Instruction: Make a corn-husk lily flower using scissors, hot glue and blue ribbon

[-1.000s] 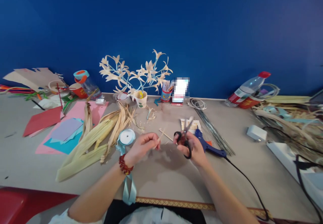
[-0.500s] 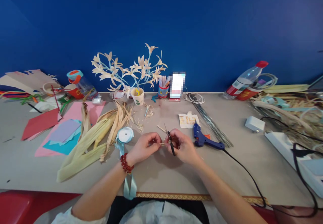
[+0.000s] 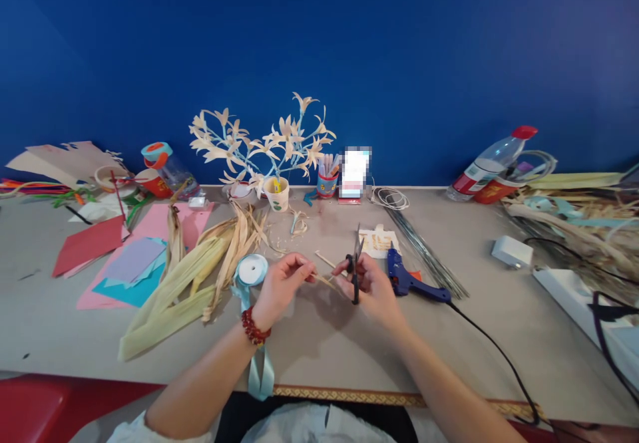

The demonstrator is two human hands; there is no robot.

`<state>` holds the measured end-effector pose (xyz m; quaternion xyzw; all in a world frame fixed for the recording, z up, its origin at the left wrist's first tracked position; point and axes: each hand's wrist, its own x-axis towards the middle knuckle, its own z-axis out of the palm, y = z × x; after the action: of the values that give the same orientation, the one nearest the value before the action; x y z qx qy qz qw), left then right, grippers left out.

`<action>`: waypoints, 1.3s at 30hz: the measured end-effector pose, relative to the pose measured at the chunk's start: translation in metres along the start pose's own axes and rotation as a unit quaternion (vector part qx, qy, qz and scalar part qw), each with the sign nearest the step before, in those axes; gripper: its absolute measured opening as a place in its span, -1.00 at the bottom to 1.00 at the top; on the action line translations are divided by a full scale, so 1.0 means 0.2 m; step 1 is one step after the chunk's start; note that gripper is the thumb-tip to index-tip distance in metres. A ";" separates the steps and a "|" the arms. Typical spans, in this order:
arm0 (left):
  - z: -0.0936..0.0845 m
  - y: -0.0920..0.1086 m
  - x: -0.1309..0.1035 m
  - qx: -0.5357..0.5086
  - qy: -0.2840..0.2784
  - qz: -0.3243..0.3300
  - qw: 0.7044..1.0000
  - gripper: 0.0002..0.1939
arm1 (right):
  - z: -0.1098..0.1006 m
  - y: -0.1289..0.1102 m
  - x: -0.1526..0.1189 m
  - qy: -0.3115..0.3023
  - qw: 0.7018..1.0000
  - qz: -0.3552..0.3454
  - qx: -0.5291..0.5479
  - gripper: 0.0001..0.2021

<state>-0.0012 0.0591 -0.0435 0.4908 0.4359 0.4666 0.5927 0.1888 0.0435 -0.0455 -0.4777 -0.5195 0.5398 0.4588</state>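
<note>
My left hand pinches one end of a thin pale strip, which looks like corn husk, between thumb and fingertips. The strip slants toward my right hand; whether those fingers touch its far end I cannot tell. Black-handled scissors are in my right hand, blades pointing up and slightly parted. Beyond the hands lies another thin pale strip on the table. A roll of light blue ribbon sits beside my left hand, its tail running under the wrist.
Corn husks and coloured paper cover the left. A blue glue gun with a trailing cord and a bundle of wires lie right. Behind stand a cup of husk flowers, a phone and a bottle.
My hands have drawn apart, and more of the strip shows between them. The scissors have swung more upright and moved right. The whole view has shifted slightly.
</note>
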 end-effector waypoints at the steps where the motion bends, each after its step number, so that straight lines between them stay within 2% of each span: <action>1: 0.00 0.00 0.01 -0.003 0.012 -0.002 1.000 -0.77 | -0.01 -0.01 0.00 0.003 1.000 -0.011 -0.020 -0.65; 3: -0.01 0.00 0.02 -0.016 0.036 -0.002 0.999 -0.77 | -0.02 -0.02 -0.01 -0.027 0.998 -0.001 -0.050 -0.65; 8: -0.04 -0.01 0.04 -0.028 0.102 0.007 0.994 -0.77 | -0.02 -0.02 -0.04 -0.151 0.983 0.074 -0.068 -0.61; 11: -0.06 -0.01 0.05 -0.031 0.127 0.013 0.991 -0.76 | -0.02 0.00 -0.03 -0.195 0.970 0.104 -0.098 -0.60; 15: -0.08 0.01 0.06 -0.046 0.137 0.021 0.989 -0.75 | -0.04 0.02 -0.02 -0.196 0.965 0.098 -0.142 -0.59; 20: -0.09 0.02 0.05 -0.028 0.154 0.039 0.987 -0.75 | -0.05 0.03 -0.03 -0.220 0.961 0.085 -0.147 -0.59; 24: -0.09 0.02 0.06 -0.002 0.161 0.058 0.985 -0.79 | -0.05 0.03 -0.02 -0.200 0.962 0.098 -0.160 -0.60; 39: -0.09 0.03 0.04 -0.022 0.146 0.058 0.987 -0.78 | -0.05 0.05 -0.02 -0.209 0.958 0.104 -0.164 -0.58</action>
<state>-0.0171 0.0711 -0.0406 0.4289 0.4779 0.5765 0.5053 0.1998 0.0414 -0.0548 -0.4740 -0.6326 0.5800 0.1966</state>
